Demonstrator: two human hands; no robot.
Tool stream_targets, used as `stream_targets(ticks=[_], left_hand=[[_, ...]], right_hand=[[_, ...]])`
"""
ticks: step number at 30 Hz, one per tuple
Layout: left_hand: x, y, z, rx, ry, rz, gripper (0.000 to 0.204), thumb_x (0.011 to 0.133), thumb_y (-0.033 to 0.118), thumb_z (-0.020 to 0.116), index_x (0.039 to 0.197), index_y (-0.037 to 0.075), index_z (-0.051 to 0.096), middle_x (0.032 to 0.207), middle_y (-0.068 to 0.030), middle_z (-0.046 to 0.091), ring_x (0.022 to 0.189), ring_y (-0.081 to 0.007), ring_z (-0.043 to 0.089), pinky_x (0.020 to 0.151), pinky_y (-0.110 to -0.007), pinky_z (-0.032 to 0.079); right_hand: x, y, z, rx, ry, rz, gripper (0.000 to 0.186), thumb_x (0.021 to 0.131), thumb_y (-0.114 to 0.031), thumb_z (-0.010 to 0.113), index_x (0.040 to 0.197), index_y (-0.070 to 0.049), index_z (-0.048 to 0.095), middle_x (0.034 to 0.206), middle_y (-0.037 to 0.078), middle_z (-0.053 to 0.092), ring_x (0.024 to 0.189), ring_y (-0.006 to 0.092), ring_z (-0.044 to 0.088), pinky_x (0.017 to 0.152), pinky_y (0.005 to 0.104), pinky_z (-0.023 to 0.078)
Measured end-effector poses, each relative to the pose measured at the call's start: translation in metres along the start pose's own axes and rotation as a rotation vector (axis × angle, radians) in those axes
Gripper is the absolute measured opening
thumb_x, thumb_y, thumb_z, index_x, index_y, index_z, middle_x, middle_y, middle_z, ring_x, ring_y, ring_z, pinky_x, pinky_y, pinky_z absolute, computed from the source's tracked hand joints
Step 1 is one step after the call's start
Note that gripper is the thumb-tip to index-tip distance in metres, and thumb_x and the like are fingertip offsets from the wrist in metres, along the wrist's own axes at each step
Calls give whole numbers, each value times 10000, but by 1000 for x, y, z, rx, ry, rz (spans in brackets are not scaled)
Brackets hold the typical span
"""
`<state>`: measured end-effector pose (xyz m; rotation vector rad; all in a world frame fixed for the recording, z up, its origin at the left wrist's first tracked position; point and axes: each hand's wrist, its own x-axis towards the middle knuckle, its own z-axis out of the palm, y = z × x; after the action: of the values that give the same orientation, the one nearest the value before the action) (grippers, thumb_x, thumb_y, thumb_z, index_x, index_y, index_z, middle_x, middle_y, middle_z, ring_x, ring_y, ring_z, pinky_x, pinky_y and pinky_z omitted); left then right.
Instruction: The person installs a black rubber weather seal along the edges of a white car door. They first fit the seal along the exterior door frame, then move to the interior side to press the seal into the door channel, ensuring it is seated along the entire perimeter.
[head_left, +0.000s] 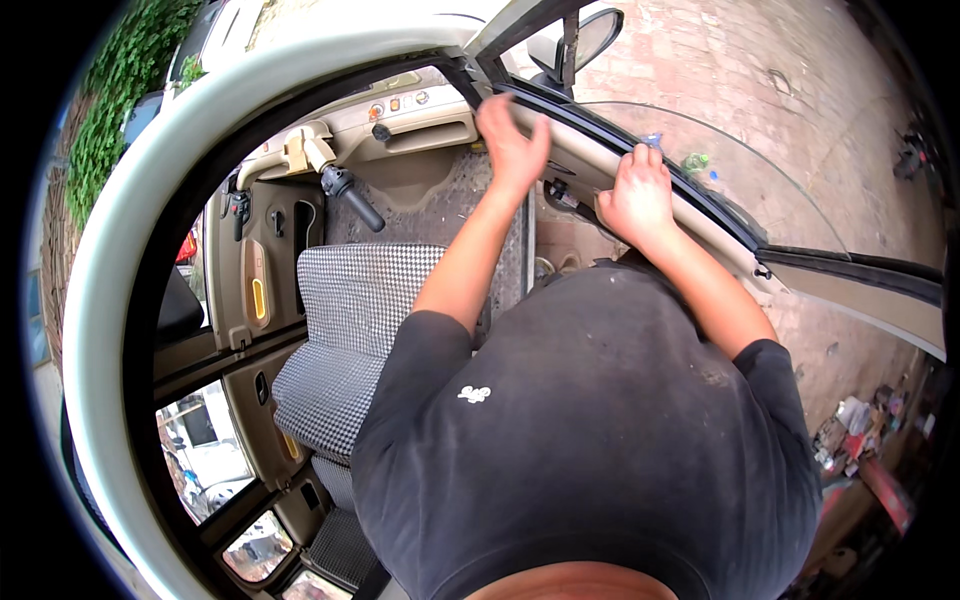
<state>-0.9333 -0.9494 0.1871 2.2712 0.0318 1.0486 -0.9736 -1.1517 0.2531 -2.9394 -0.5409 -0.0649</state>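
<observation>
A small vehicle's door (700, 218) stands open, with a beige inner panel and a black rubber strip along its window sill. My left hand (513, 150) is at the front end of that panel, near the window corner. Its thumb is apart from its fingers, the fingertips are slightly blurred, and I see nothing held. Farther back along the sill, my right hand (640, 200) rests on the panel's top edge with its fingers bent over it. The window glass (770, 160) shows as a clear pane with a curved edge beyond the strip.
Left of me are a houndstooth seat (365, 300), a handlebar grip (355, 200) and a dashboard (425, 128). A side mirror (597, 38) juts out ahead. Beyond the door, a green bottle (696, 162) lies on the paving. Assorted clutter (855, 435) lies at the right.
</observation>
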Motion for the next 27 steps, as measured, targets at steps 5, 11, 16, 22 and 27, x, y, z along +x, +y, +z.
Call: stream_targets(ticks=[5, 11, 16, 22, 27], left_hand=[[-5, 18, -3, -98, -264, 300, 348, 780, 122, 751, 1092, 24, 634, 1109, -147, 612, 1063, -369, 562, 923, -454, 463], [23, 7, 5, -127, -306, 480, 157, 750, -3, 706, 898, 27, 663, 916, -94, 655, 891, -298, 624, 800, -402, 514], [35, 2, 7, -139, -380, 600, 157, 741, -4, 702, 890, 29, 664, 888, -90, 648, 840, -285, 629, 750, -387, 529], [42, -2, 4, -143, -408, 610, 166, 738, 0, 698, 896, 36, 664, 897, -93, 645, 853, -290, 630, 753, -384, 530], [36, 4, -3, -147, -404, 498, 210, 773, 43, 713, 975, 34, 655, 984, -116, 644, 937, -321, 622, 809, -412, 518]], right_hand=[[-2, 1, -2, 32, -21, -33, 422, 700, -248, 701, 949, 85, 626, 1040, 179, 541, 1070, 318, 527, 905, 412, 483], [-3, 3, -8, 72, -33, -33, 414, 692, -238, 699, 941, 87, 635, 1049, 183, 549, 1085, 317, 529, 919, 411, 484], [-1, 6, -12, 72, -69, -27, 398, 712, -247, 676, 920, 91, 641, 1049, 195, 565, 1091, 317, 534, 918, 410, 494], [8, 7, -8, 87, -66, -45, 392, 715, -251, 665, 912, 88, 646, 1012, 215, 604, 1022, 339, 588, 900, 420, 510], [5, 7, -17, 47, -144, -46, 407, 721, -278, 662, 922, 75, 642, 990, 224, 626, 982, 343, 627, 890, 423, 519]])
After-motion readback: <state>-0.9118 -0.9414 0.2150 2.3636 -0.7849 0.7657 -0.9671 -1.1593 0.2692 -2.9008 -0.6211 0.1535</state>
